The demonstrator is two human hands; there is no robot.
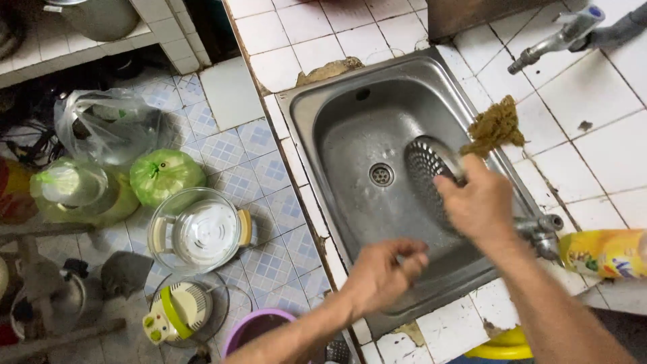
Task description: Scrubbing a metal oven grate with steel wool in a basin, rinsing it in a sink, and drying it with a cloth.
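We held a strainer [426,164] in our right hand [480,202] over the sink [350,128], fingers closed around it; our left hand [381,273] curled loosely, seemingly empty.

counter [606,87]: white tile | holds steel sink [337,128], brown scrub pad [497,127], yellow bottle [603,253] lying flat
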